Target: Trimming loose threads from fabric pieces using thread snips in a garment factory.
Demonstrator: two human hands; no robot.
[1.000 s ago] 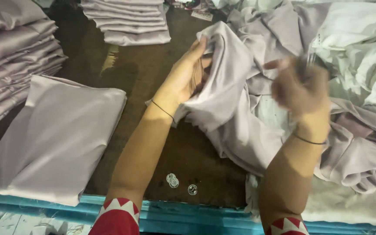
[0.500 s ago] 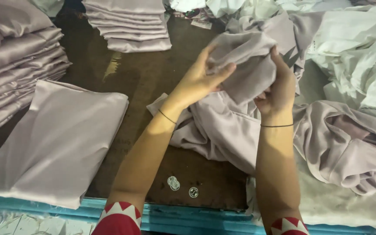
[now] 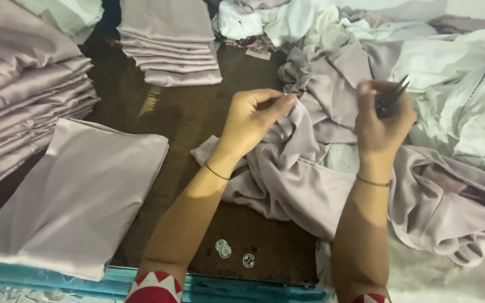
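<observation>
my left hand (image 3: 252,120) pinching the crumpled mauve satin cloth (image 3: 287,174), right hand (image 3: 381,120) clamped on small dark metal snips (image 3: 391,96), dark brown wooden table (image 3: 197,120) underneath

Smooth satiny mauve cloth (image 3: 287,174); dark worn wooden table (image 3: 197,118).

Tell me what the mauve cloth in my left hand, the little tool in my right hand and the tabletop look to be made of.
The mauve cloth pinched by the left hand looks like a thin woven satin: soft sheen, limp folds. The pointed tool in the right hand seems to be dark metal, perhaps thread snips; blur leaves that open. The tabletop looks like dark brown wood or laminate, slightly glossy.
</observation>
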